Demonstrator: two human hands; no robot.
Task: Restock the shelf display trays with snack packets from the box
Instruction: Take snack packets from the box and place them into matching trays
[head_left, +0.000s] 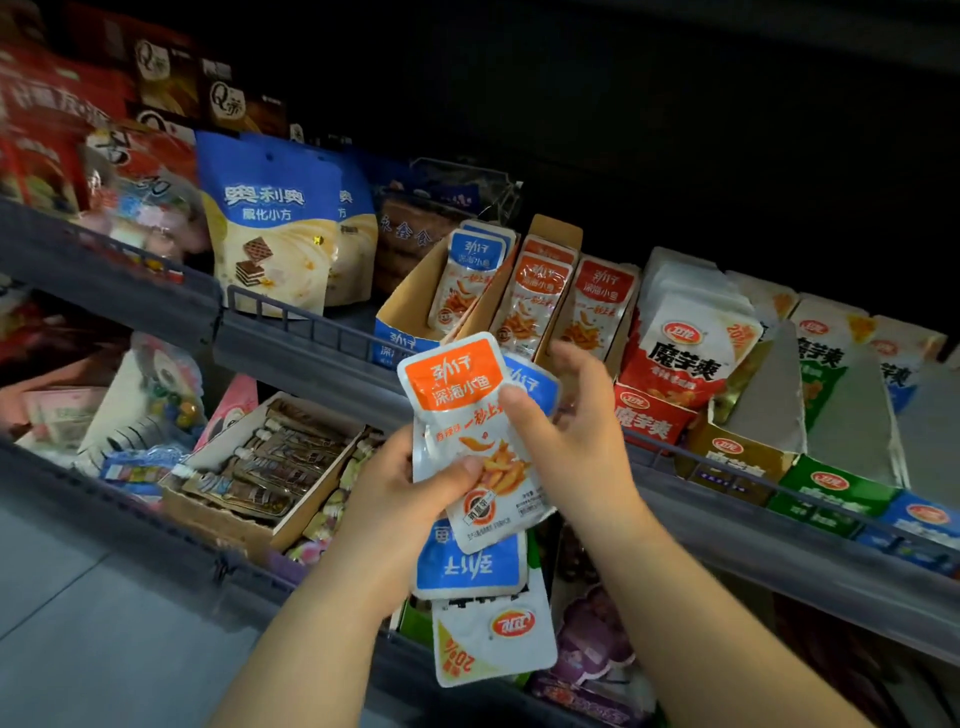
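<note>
My left hand (400, 488) grips a stack of snack packets, with an orange-topped fish packet (457, 405) in front. Below it in the same grip hang an upside-down blue-topped packet (470, 566) and a white packet (493, 639). My right hand (566, 415) pinches the orange packet's right edge, with another blue-topped packet (535, 384) just behind. Right above the hands, on the upper shelf, stands a cardboard display tray (410, 306) of blue-topped packets. Beside it a second tray (553, 234) holds orange-topped packets (535, 291).
Blue cookie bags (270, 223) stand to the left on the upper shelf, red, green and blue konjac snack boxes (670, 364) to the right. A grey rail (311, 332) fronts the shelf. On the lower shelf sits a cardboard tray of brown tubes (260, 462).
</note>
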